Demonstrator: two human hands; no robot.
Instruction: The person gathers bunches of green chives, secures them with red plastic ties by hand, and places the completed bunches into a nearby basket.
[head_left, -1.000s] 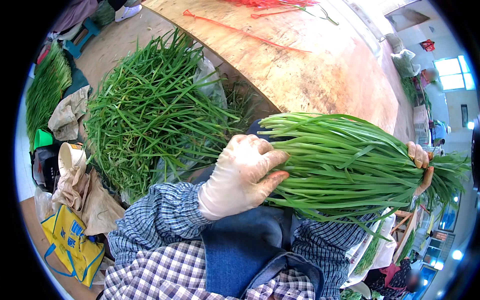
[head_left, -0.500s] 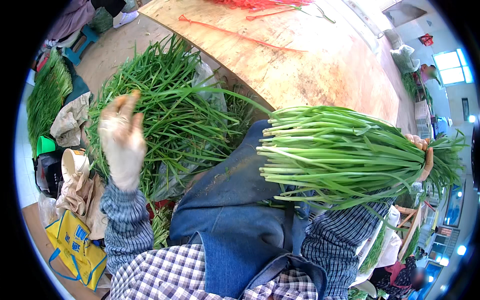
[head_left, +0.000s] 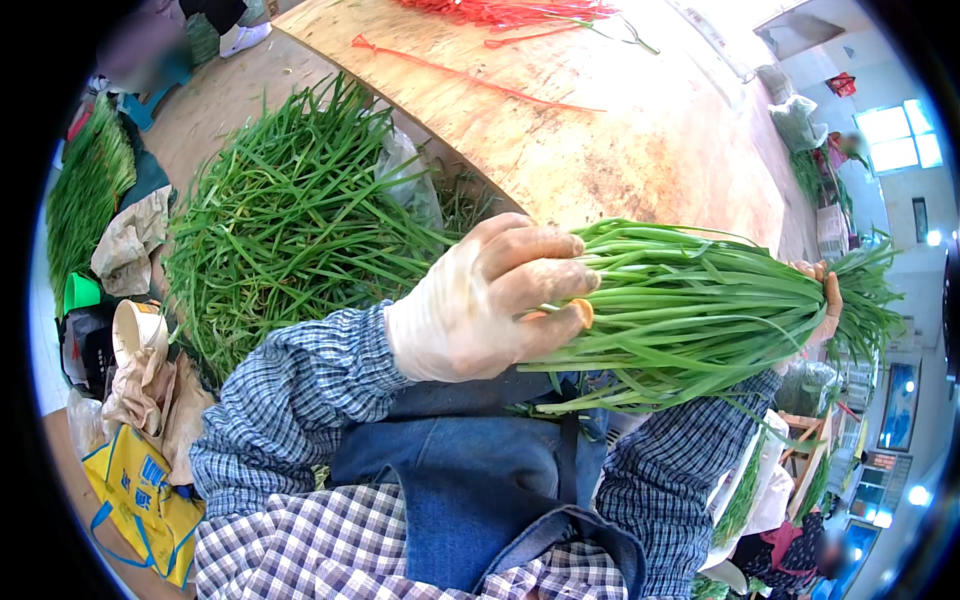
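A thick bunch of garlic chives [head_left: 690,310] lies sideways over my lap, pale stem ends to the left and leaves to the right. My right hand [head_left: 828,300] is wrapped round its leafy part, mostly hidden behind the leaves. At the stem ends my left hand [head_left: 500,295], in a whitish, soiled glove, has its fingers bent and closed on the stems; an orange band shows at one fingertip. The hand hides many of the stem ends. To the left lies a large loose heap of garlic chives [head_left: 290,220].
A wooden table [head_left: 640,150] stands ahead, with red mesh netting [head_left: 500,12] on it. A clear plastic bag [head_left: 408,175] sits beside the heap. On the left are a white bucket [head_left: 140,330], a yellow bag [head_left: 140,500] and more greens [head_left: 85,200]. Other people are farther off.
My left hand has moved right from above the heap to the bunch's stem ends. The long leaf stretched between that hand and the bunch no longer shows. My right hand still grips the bunch.
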